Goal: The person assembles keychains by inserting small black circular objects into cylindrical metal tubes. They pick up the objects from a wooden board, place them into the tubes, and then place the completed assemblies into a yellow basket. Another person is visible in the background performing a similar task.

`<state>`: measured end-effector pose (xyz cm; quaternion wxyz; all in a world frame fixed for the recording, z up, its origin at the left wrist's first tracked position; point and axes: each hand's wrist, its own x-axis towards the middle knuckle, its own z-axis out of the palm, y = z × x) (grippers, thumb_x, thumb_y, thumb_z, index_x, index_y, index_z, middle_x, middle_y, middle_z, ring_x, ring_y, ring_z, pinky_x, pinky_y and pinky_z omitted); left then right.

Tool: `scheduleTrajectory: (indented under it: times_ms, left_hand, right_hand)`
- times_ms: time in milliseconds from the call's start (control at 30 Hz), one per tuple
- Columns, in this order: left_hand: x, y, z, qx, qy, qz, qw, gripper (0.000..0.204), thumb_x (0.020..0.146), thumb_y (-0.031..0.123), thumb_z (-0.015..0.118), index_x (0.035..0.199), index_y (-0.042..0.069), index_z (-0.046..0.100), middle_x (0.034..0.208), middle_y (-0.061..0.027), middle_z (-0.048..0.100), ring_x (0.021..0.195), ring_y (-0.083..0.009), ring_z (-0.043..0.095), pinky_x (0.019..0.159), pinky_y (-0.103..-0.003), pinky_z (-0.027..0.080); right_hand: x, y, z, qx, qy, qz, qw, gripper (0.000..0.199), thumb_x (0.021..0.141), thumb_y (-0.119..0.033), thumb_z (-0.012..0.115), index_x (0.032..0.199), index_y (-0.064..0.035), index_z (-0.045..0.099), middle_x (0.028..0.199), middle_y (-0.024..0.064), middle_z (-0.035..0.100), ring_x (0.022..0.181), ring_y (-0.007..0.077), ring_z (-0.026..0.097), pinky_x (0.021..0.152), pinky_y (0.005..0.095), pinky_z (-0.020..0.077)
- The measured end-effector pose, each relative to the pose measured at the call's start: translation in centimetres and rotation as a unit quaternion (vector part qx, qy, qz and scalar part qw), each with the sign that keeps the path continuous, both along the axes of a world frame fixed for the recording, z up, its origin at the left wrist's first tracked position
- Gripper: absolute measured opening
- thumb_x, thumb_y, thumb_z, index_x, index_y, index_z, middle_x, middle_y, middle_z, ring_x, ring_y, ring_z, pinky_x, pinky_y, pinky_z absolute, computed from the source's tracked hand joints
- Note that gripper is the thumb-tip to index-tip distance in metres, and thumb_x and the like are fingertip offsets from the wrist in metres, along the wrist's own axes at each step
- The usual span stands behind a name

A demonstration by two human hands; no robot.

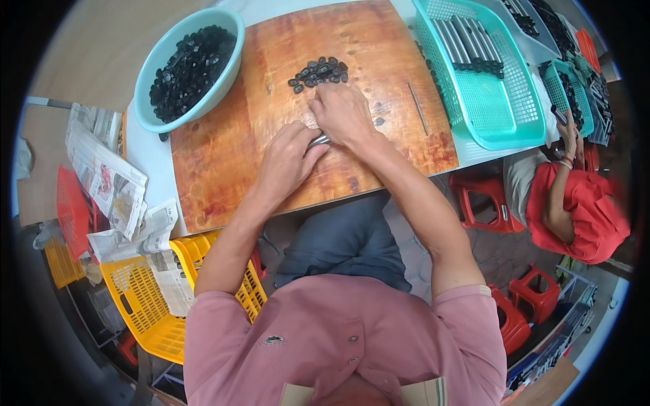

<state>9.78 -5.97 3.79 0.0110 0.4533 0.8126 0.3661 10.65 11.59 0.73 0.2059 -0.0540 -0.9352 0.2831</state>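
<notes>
On the brown wooden board (284, 40), my left hand (290, 150) is closed around a short shiny metal tube (318, 140). Just right of it and a little farther away, my right hand (342, 114) has its fingers bent downward and pressed together. What they hold, if anything, is hidden beneath the hand. A small pile of round black plastic pieces (321, 70) lies just beyond my right fingertips. To the right of my right hand a thin metal rod (418, 108) rests on the board.
A pale green bowl (233, 64) of black pieces stands at the far left. At the right a turquoise basket (501, 139) holds several metal tubes with black ends (467, 44). Newspapers (112, 176) and a yellow crate (139, 298) sit left. A co-worker in red (575, 210) sits right, beside red stools (481, 203).
</notes>
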Motion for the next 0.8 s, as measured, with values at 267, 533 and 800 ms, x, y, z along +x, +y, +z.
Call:
scheduleTrajectory:
  times_ms: [267, 533, 800]
  left_hand:
    - [-0.9, -0.3, -2.1, 0.004, 0.022, -0.035, 0.999, 0.021, 0.085, 0.008, 0.076, 0.103, -0.001, 0.07, 0.095, -0.0188, 0.064, 0.09, -0.0381, 0.063, 0.079, -0.044, 0.052]
    - [-1.4, -0.4, -1.0, 0.013, 0.035, -0.043, 0.998, 0.022, 0.085, 0.012, 0.076, 0.102, 0.0, 0.07, 0.093, -0.0172, 0.063, 0.089, -0.0379, 0.062, 0.079, -0.045, 0.051]
    - [-2.7, -0.4, -1.0, -0.034, 0.035, -0.07, 0.996, 0.023, 0.084, 0.014, 0.077, 0.103, 0.002, 0.071, 0.091, -0.0164, 0.063, 0.089, -0.0377, 0.064, 0.079, -0.044, 0.052]
  right_hand:
    - [0.1, -0.8, -0.1, 0.027, -0.024, -0.018, 0.999, 0.017, 0.089, -0.018, 0.063, 0.082, -0.0016, 0.064, 0.084, 0.0196, 0.069, 0.084, 0.0383, 0.067, 0.085, 0.0502, 0.0469]
    - [-0.6, -0.2, 1.5, -0.032, -0.102, -0.04, 0.993, 0.028, 0.093, -0.023, 0.059, 0.087, 0.0012, 0.07, 0.093, 0.0227, 0.071, 0.092, 0.0404, 0.068, 0.088, 0.0519, 0.0474]
    - [-0.4, -0.4, -0.1, 0.067, -0.025, -0.078, 0.994, 0.03, 0.097, -0.026, 0.057, 0.09, 0.0, 0.069, 0.092, 0.0225, 0.069, 0.091, 0.0409, 0.067, 0.082, 0.0512, 0.0513]
